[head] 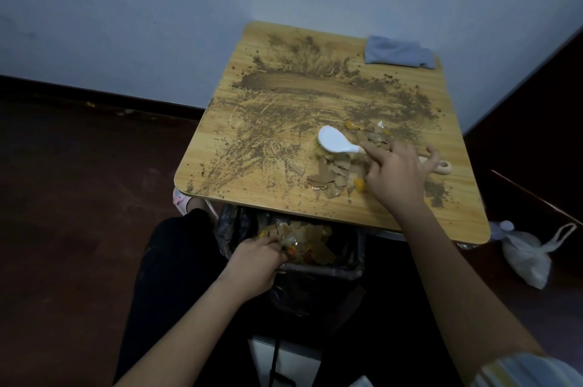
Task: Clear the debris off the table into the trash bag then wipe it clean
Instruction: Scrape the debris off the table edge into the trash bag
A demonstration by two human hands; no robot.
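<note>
- The right hand [398,174] grips the handle of a brush [339,144], forefinger stretched along it; the wooden end of the handle sticks out past the hand to the right
- The brush's white head lies on the table [239,140], bristles down, touching a heap of scraps [334,176], brown card bits with a few yellow pieces
- More scraps lie just behind the brush, near the forefinger
- Brown dirt [303,83] is smeared and scattered over most of the tabletop, thickest toward the far side
- A folded blue cloth [398,52] rests at the far right corner of the table
- The left hand [257,263] holds the rim of the bag [318,288], fingers curled over its near left edge
- The black bag, lining a bin, stands under the near edge of the table, with scraps already inside
- A white sack [526,255] lies on the floor to the right
</note>
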